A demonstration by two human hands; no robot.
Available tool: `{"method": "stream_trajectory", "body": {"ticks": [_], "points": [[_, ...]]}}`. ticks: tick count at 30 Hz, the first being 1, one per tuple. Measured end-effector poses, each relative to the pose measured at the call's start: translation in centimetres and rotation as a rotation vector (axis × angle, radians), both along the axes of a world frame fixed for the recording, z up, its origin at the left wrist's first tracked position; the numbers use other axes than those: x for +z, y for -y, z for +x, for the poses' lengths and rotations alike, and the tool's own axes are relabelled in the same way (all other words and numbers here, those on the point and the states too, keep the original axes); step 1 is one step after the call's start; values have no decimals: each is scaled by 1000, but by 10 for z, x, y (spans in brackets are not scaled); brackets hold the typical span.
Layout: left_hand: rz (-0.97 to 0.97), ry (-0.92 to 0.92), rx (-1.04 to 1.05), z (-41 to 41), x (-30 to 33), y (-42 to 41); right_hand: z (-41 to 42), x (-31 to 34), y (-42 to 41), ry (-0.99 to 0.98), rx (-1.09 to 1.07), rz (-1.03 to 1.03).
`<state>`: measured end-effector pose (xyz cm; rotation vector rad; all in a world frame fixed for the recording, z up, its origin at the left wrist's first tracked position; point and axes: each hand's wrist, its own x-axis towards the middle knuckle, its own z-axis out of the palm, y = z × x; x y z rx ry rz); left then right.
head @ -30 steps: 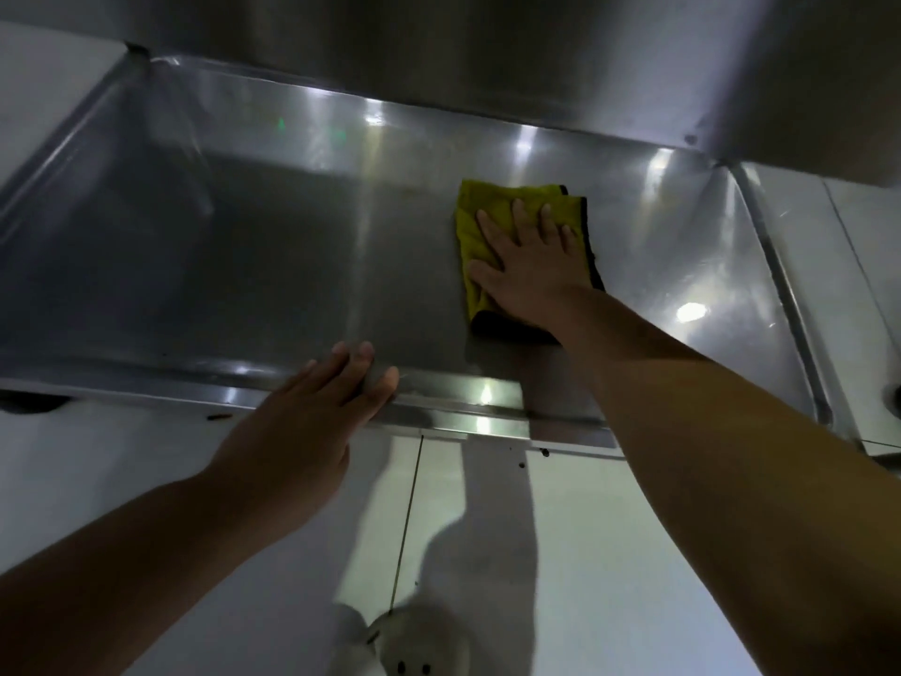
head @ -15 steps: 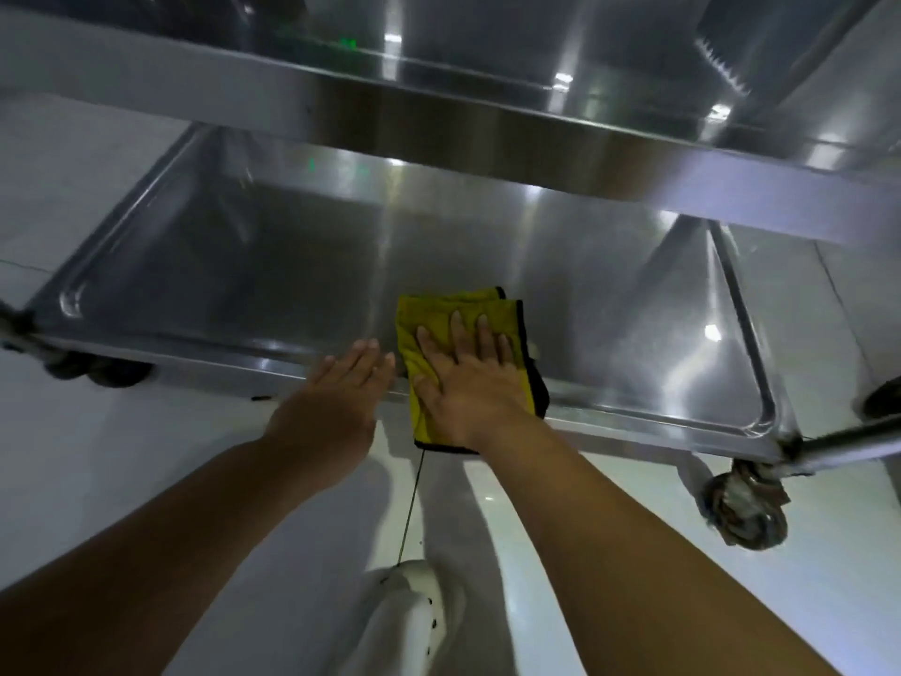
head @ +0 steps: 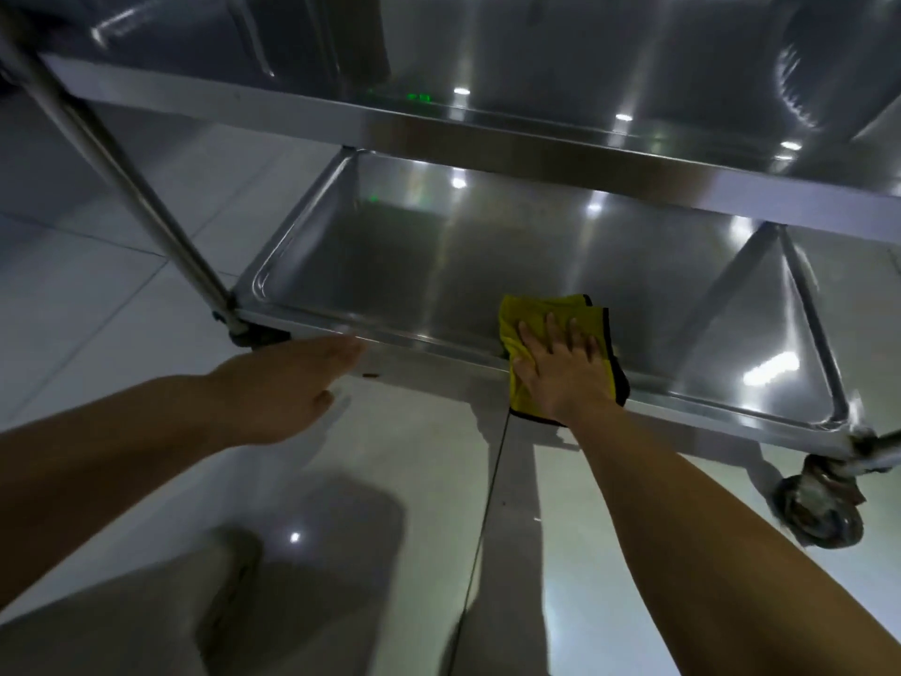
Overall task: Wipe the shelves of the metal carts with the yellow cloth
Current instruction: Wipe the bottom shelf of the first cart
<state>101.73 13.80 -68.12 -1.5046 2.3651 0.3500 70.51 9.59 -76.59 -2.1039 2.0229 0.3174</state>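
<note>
The folded yellow cloth (head: 536, 314), dark-edged, lies over the front rim of the metal cart's bottom shelf (head: 439, 265), part of it hanging past the edge. My right hand (head: 560, 368) presses flat on it with fingers spread and straight. My left hand (head: 287, 383) is blurred, with fingers straight, and hovers just in front of the shelf's front rim, to the left of the cloth, holding nothing. The cart's upper shelf (head: 487, 129) runs across the top of the view.
A slanted metal post (head: 122, 173) stands at the cart's front left corner. A caster wheel (head: 819, 509) sits at the front right corner. White tiled floor (head: 122, 295) surrounds the cart. My knee or leg (head: 146, 602) shows at the bottom left.
My right hand dragged the cloth from deep on the shelf to its front rim. My left hand came off the rim and shifted left. The view pulled back and up.
</note>
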Motion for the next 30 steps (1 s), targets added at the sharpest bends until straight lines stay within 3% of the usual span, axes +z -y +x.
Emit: {"method": "stream_trajectory", "body": {"ticks": [3,10,14,17,21,30], "points": [[-1,32,-98,9,-31,22,4,-7,3,-26,-4,-15],[-162,-184,-378,-10,-101,82,2,-20,6,-60,-8,-37],[-180,-288,-466,5,-124,114,26,-35,8,-109,-6,-231],[-236,-301,-598,17,-128,156,53,-39,22,-80,-13,-230],[-224,-291,-626,27,-141,177,71,-32,61,-9,-60,-100],[-300,-361,-629,33,-148,175,56,-32,187,-9,-215,-92]]}}
